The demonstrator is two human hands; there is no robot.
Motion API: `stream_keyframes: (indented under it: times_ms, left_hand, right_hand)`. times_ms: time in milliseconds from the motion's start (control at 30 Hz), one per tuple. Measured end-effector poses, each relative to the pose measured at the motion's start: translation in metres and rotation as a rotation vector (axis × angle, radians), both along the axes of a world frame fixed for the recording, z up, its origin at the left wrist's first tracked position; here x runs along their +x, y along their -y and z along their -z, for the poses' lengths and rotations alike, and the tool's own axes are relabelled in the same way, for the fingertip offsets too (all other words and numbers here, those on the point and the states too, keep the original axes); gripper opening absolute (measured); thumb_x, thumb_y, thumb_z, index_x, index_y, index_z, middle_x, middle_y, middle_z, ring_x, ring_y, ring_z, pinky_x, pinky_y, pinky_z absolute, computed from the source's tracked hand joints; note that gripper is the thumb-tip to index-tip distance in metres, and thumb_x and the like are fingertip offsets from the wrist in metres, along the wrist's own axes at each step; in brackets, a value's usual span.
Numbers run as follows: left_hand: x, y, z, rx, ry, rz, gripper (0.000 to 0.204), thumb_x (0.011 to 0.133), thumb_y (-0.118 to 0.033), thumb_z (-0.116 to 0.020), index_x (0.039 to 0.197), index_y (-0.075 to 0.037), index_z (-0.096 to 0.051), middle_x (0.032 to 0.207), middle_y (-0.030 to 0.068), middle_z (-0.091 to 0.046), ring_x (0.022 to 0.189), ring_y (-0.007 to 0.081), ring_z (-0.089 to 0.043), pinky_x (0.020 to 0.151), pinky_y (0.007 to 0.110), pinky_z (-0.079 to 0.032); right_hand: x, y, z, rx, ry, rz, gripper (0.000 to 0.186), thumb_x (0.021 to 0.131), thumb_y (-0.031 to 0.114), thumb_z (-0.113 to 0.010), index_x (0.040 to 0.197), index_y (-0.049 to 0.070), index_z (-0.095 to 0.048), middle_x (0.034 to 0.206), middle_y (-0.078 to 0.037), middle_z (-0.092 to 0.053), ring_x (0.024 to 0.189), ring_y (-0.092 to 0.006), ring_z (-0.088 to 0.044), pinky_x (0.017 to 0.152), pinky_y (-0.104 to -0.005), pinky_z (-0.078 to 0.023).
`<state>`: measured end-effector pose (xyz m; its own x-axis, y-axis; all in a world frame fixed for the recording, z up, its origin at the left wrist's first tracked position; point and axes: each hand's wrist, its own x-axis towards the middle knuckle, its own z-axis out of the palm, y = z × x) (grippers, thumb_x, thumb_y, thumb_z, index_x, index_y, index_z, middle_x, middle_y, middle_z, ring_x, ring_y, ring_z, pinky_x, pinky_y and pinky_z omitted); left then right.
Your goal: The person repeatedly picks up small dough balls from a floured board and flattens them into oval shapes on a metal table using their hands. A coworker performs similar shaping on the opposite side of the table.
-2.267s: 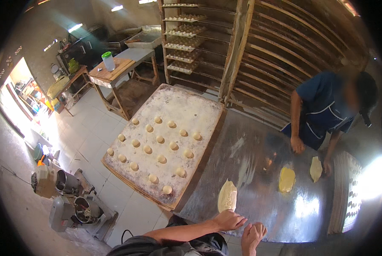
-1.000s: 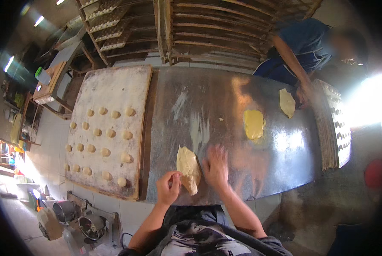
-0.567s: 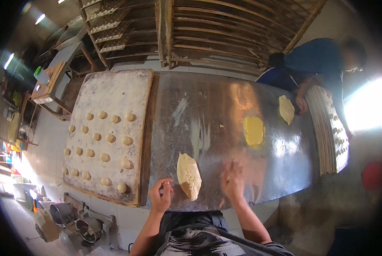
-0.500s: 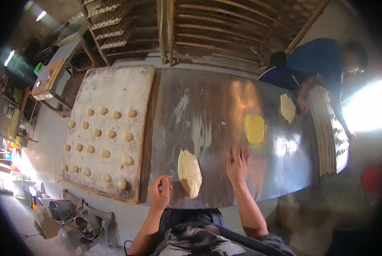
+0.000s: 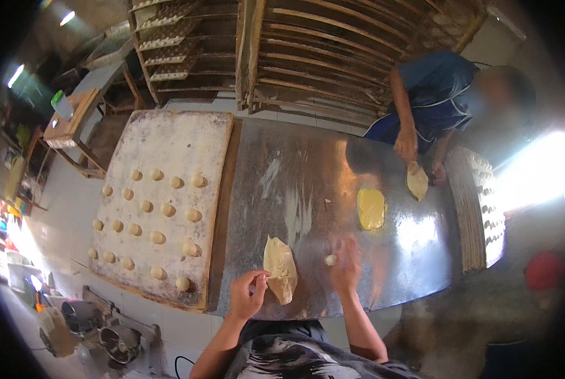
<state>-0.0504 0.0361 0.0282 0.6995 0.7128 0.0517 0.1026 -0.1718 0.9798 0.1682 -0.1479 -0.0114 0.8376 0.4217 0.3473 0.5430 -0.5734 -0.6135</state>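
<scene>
A long, pale, irregular lump of dough [image 5: 276,259] lies on the metal tabletop [image 5: 251,189]. My left hand [image 5: 249,294] is at its left edge, fingers curled and fingertips pinched on it. A small round dough ball [image 5: 330,259] sits to the right of that lump, beside my right hand [image 5: 347,268], whose fingers are smeared by motion. Farther back is a yellow slab of soft fat [image 5: 371,208]. On the left, a floured board [image 5: 156,139] bears several rows of dough balls [image 5: 167,209].
A co-worker [image 5: 434,95] leans over the right end, a hand at another pale dough piece [image 5: 417,183], beside stacked trays [image 5: 465,208]. Wooden racks [image 5: 251,57] stand behind, a side table [image 5: 74,114] at back left, mixing machines [image 5: 118,344] on the floor at lower left.
My left hand has moved right to the dough's edge. A small ball now shows beside my moving right hand. The co-worker has shifted, a hand now on the far dough piece.
</scene>
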Motion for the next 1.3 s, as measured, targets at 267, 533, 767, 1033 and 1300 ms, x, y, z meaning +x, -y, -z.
stream_keyframes:
  times_ms: [267, 533, 767, 1033, 1300]
  left_hand:
    - [-0.006, 0.013, -0.024, 0.308, -0.679, 0.339, 0.055, 0.099, -0.054, -0.053, 0.133, -0.012, -0.051, 0.074, 0.0187, -0.07, 0.064, 0.0369, -0.071, 0.05, 0.051, -0.054]
    - [0.02, 0.064, 0.061, 0.508, -0.478, 0.588, 0.068, 0.098, -0.039, -0.055, 0.154, -0.003, -0.035, 0.094, 0.0205, -0.071, 0.074, 0.0372, -0.072, 0.066, 0.051, -0.059]
    - [0.019, 0.041, 0.056, 0.407, -0.363, 0.606, 0.063, 0.098, -0.036, -0.054, 0.15, -0.003, -0.04, 0.093, 0.0198, -0.071, 0.076, 0.0372, -0.071, 0.07, 0.052, -0.058]
    - [0.012, 0.018, 0.071, 0.218, -0.308, 0.597, 0.058, 0.097, -0.033, -0.054, 0.145, -0.002, -0.046, 0.091, 0.019, -0.071, 0.079, 0.037, -0.071, 0.074, 0.052, -0.056]
    - [-0.003, 0.044, 0.043, 0.309, -0.218, 0.553, 0.053, 0.097, -0.031, -0.054, 0.141, -0.001, -0.052, 0.089, 0.0181, -0.071, 0.082, 0.0369, -0.071, 0.078, 0.052, -0.055]
  right_hand:
    - [-0.022, -0.023, -0.018, -0.566, -0.199, 0.055, 0.039, 0.091, 0.023, -0.066, 0.128, 0.011, -0.059, 0.097, -0.024, -0.07, 0.085, -0.0428, -0.07, 0.076, -0.0482, -0.055]
    - [-0.104, -0.359, -0.186, 0.256, 0.119, -0.831, 0.026, 0.094, 0.013, -0.066, 0.118, 0.006, -0.069, 0.094, -0.013, -0.071, 0.067, -0.0123, -0.06, 0.062, -0.0299, -0.051]
    - [-0.181, -0.605, -0.133, -0.106, 0.168, -0.889, 0.044, 0.102, 0.042, -0.054, 0.132, 0.01, -0.061, 0.11, -0.02, -0.072, 0.099, -0.0399, -0.069, 0.08, -0.0468, -0.055]
    - [-0.107, -0.337, -0.101, 0.253, -0.434, -0.533, 0.046, 0.103, 0.019, -0.055, 0.147, 0.004, -0.05, 0.098, -0.009, -0.069, 0.078, -0.0161, -0.06, 0.072, -0.0328, -0.05]
    - [-0.119, -0.058, -0.039, -0.025, -1.166, -0.013, 0.031, 0.101, 0.03, -0.058, 0.106, 0.001, -0.07, 0.108, -0.014, -0.069, 0.093, -0.029, -0.064, 0.08, -0.0453, -0.049]
